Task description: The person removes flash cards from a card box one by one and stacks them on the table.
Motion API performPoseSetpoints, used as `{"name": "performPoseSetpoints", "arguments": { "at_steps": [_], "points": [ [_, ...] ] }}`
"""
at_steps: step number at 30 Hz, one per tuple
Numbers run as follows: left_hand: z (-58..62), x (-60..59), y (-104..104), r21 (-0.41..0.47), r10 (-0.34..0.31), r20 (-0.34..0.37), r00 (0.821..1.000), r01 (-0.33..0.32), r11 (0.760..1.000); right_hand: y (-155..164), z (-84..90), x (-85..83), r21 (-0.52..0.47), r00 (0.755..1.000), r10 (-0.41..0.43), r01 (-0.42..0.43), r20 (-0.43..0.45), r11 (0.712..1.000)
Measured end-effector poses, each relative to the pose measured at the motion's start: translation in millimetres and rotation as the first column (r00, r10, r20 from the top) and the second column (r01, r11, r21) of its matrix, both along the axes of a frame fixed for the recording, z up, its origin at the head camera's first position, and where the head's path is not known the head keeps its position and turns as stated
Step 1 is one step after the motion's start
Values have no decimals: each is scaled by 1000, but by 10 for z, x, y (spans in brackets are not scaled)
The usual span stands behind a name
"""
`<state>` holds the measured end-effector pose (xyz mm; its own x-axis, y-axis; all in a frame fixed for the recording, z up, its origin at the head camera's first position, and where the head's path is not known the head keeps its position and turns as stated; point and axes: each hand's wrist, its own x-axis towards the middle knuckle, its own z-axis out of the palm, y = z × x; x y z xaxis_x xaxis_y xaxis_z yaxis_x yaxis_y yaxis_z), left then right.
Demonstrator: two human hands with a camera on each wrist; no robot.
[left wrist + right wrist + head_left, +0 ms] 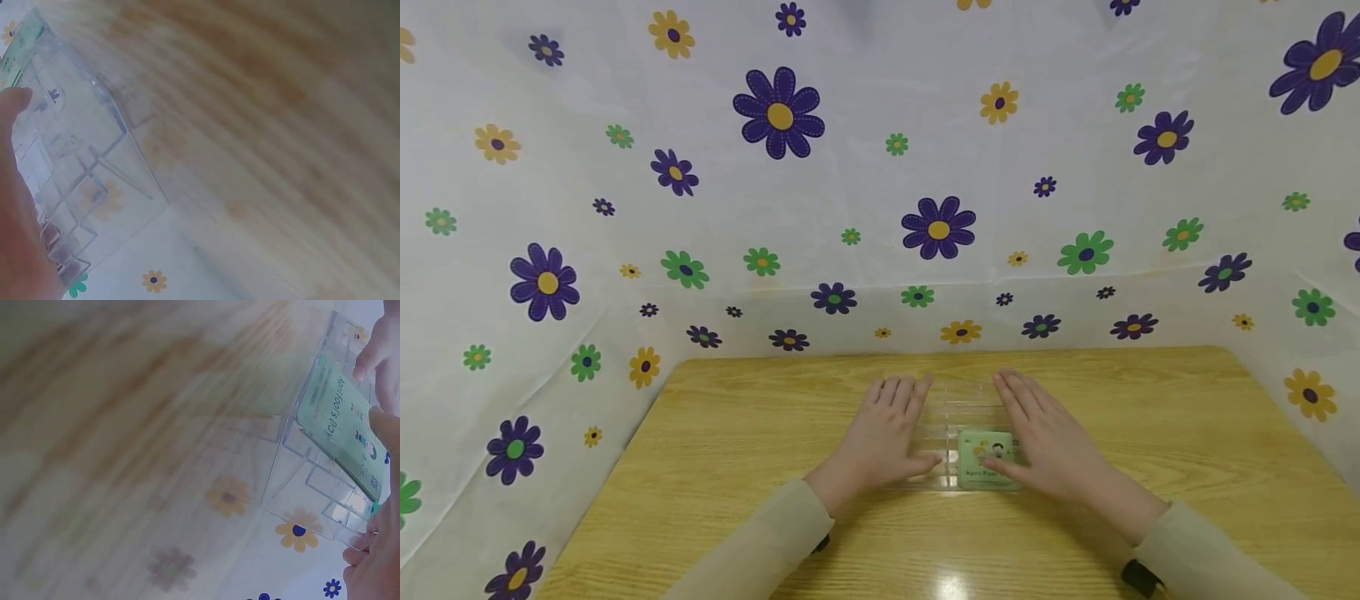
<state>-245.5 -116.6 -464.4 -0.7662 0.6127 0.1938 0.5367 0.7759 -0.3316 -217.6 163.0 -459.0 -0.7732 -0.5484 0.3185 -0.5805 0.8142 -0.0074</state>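
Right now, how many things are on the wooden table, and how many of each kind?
Clear plastic box: 1
Green card: 1
Hands, the left hand and the right hand, one against each side of the box: 2
Total: 4, all on the table.

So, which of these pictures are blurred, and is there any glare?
Head view: sharp, with a bright glare spot on the wooden table near the bottom edge. Left wrist view: the table is smeared and soft, the clear box fairly readable. Right wrist view: similar blur, yet the green card stays legible.
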Motion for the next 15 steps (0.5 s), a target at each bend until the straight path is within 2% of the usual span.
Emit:
{"name": "performPoseSetpoints", "arguments": {
  "at_steps": [15],
  "points": [
    [-22,18,42,-26,-5,-34,999,4,1000,39,-5,37,-3,1000,-6,7,27,1000]
  ]
}}
